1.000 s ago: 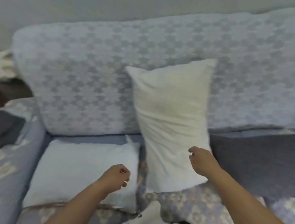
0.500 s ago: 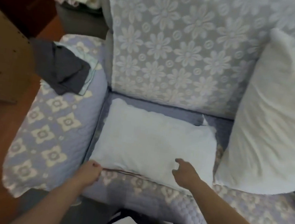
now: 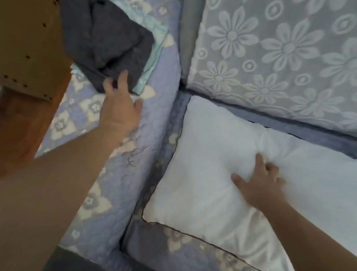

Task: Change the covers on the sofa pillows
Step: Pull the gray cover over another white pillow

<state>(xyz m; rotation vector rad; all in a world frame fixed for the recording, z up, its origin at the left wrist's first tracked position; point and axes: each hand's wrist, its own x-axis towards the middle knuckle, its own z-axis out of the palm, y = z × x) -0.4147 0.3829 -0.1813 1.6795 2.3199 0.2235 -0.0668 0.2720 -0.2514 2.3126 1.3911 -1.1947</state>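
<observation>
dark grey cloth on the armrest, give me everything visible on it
The dark grey cloth is a soft, matte, loosely folded and rumpled piece of fabric, possibly a pillow cover. It lies on the quilted floral sofa armrest, on top of a pale mint folded cloth whose edge shows along its right side. Its left part hangs toward a tan board. The left hand has fingertips on its near edge; whether it is gripped is unclear.

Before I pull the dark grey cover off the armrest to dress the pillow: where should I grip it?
Pinch the near lower corner of the dark grey cover, where the left hand already reaches. It lies crumpled on a folded mint cloth, so coming from below probably lifts it alone.
</observation>
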